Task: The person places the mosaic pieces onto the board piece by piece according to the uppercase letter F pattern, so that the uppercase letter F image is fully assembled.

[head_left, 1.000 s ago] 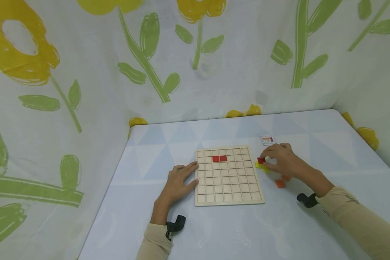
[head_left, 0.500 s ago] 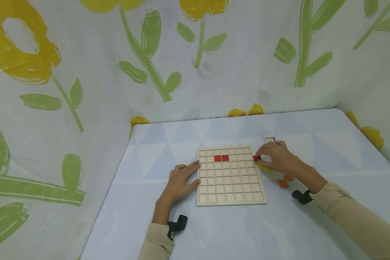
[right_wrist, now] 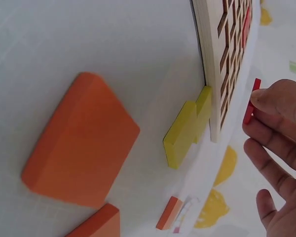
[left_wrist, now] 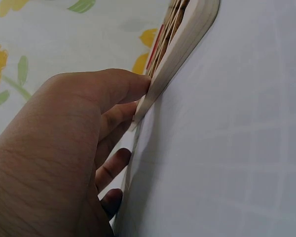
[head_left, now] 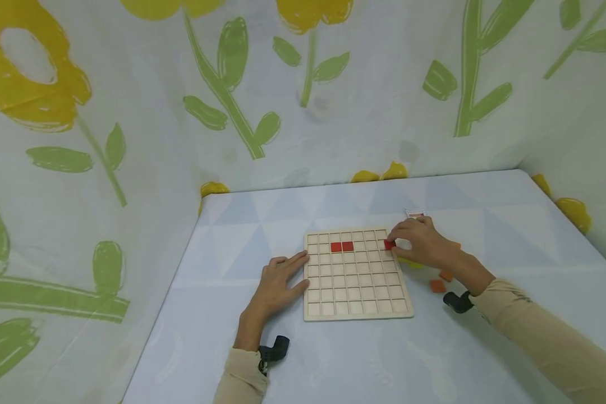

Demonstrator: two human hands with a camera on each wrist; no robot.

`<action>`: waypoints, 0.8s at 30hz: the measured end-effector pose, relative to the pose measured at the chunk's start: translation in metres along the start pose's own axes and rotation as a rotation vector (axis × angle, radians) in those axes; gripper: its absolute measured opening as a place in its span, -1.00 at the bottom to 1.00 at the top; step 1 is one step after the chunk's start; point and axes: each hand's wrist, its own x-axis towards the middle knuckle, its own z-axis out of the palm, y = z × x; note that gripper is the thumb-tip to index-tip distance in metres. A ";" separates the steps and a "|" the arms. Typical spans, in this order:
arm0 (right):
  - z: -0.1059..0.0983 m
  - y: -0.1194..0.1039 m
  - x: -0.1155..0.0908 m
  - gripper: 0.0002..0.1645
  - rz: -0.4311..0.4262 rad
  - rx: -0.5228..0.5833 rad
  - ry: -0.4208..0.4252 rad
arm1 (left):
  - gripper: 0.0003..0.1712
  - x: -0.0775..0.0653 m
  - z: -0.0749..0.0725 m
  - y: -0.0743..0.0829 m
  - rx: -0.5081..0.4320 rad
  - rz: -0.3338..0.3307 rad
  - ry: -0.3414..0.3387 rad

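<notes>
A wooden grid board (head_left: pixel 358 275) lies on the table, with two red square tiles (head_left: pixel 348 246) side by side in its second row from the far edge. My right hand (head_left: pixel 419 242) pinches another red tile (right_wrist: pixel 252 101) between thumb and fingers, above the board's right edge. With fingers extended, my left hand (head_left: pixel 279 284) touches the board's left edge. In the left wrist view, the thumb and fingertips of the left hand (left_wrist: pixel 103 103) rest against the side of the board (left_wrist: pixel 172 54).
Yellow tiles (right_wrist: pixel 180 133) lie against the board's right side. Orange tiles (right_wrist: pixel 84 143) are scattered on the table nearer the right wrist. A small printed card (head_left: pixel 415 213) lies beyond the right hand. A flower-patterned cloth (head_left: pixel 313 112) hangs behind the table.
My right hand has carried the red tile leftward, from over the yellow tiles to the board's right edge. The left hand stays at the board's left edge.
</notes>
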 end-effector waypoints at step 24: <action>0.017 -0.006 0.022 -0.81 -0.024 -0.007 -0.011 | -0.31 -0.001 0.000 -0.002 -0.012 0.010 0.004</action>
